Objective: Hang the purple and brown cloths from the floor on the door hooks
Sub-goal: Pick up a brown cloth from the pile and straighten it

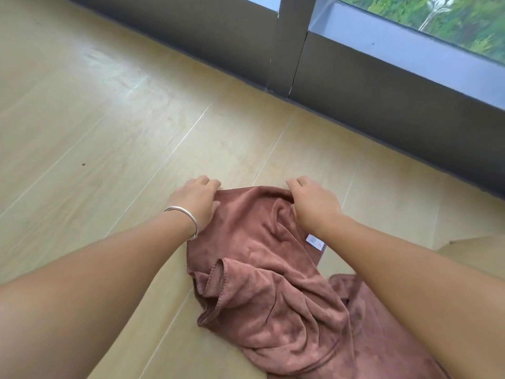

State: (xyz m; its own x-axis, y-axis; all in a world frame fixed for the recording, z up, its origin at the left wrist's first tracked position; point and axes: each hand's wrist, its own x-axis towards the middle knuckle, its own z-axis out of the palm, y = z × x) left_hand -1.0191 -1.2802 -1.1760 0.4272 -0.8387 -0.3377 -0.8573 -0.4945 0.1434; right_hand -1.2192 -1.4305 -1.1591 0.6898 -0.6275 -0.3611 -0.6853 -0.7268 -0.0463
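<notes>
Brown cloth (273, 274) on floor (109, 132), both hands pinching its far edge.
Left hand (195, 199) and right hand (314, 203) closed on corners; soft, light, limp fabric; corners judged best hold.

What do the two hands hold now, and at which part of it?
Both hold the brown cloth by its far edge: the left hand at the left corner, the right hand at the right corner. The rest lies on the floor.
</notes>
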